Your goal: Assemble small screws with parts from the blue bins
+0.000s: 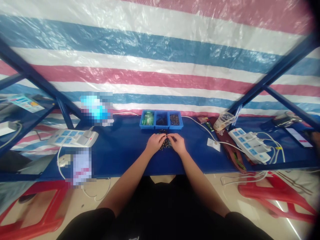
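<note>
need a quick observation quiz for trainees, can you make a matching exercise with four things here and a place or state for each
1. row of three blue plastic bins
2. pile of small dark parts
3. clear plastic cup
4. red plastic stools

A. below the blue table, at both sides
B. holding separate lots of small items
C. beside a white power strip
D. between the left hand and right hand

Pairs: 1-B, 2-D, 3-C, 4-A

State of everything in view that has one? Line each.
Left hand: grip closed on small part
Right hand: grip closed on same part
Blue bins: open, contents in all three
Left power strip: plug inserted
Right power strip: several plugs inserted
Right-side phone: screen lit
</note>
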`<action>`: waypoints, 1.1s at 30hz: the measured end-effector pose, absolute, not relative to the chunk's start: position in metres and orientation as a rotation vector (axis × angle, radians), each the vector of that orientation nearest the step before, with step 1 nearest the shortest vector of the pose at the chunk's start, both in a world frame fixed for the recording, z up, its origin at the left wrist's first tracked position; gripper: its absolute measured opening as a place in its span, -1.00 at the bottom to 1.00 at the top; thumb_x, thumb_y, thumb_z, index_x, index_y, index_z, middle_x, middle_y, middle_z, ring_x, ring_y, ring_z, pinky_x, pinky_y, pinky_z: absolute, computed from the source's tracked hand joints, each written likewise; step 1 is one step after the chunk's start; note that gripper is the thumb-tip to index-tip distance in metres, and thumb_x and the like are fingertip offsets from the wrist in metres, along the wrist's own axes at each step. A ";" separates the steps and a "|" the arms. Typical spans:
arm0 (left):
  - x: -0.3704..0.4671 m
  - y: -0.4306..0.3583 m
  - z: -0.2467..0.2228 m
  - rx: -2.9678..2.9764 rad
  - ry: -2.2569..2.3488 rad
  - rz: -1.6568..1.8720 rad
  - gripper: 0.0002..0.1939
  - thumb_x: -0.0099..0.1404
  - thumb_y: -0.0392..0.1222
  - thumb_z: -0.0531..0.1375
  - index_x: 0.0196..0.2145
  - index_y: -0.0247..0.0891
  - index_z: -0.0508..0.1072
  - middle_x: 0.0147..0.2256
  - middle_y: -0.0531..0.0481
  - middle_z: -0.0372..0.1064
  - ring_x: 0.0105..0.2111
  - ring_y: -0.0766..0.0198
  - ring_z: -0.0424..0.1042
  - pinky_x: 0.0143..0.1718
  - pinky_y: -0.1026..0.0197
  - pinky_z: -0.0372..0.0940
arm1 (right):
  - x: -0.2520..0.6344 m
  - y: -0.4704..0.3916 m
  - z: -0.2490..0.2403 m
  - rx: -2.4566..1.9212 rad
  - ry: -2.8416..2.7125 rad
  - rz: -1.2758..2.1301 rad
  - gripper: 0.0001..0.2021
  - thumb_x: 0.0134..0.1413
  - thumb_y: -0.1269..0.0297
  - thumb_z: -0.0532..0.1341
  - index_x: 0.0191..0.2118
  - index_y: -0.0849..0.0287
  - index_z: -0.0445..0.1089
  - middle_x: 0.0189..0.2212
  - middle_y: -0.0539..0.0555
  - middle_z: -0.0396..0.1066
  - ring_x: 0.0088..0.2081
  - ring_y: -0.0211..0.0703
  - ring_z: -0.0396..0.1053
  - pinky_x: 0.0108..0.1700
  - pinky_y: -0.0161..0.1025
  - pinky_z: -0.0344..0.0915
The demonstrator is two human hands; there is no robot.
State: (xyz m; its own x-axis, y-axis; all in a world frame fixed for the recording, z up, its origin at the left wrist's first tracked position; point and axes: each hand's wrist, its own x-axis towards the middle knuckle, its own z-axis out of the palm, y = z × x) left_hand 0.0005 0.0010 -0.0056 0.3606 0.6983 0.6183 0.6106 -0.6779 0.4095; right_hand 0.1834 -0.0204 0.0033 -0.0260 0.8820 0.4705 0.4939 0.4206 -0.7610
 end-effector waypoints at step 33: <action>0.002 0.001 -0.001 2.536 1.249 1.161 -0.74 0.42 -0.14 0.01 -0.22 -0.24 0.48 -0.35 -0.07 0.52 -0.39 0.24 0.45 -0.26 0.12 0.22 | 0.199 0.020 0.022 -1.634 -1.622 0.409 -0.72 0.17 0.11 0.13 -0.15 0.08 0.52 -0.43 0.02 0.51 -0.42 -0.18 0.42 -0.25 -0.27 0.33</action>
State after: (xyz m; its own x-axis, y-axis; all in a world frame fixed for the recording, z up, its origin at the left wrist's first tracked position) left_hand 0.0019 0.0012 -0.0014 0.3782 0.7097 0.5944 0.6446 -0.6628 0.3812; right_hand 0.1993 0.0196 0.0223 0.1328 0.9471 0.2920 0.6959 0.1207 -0.7079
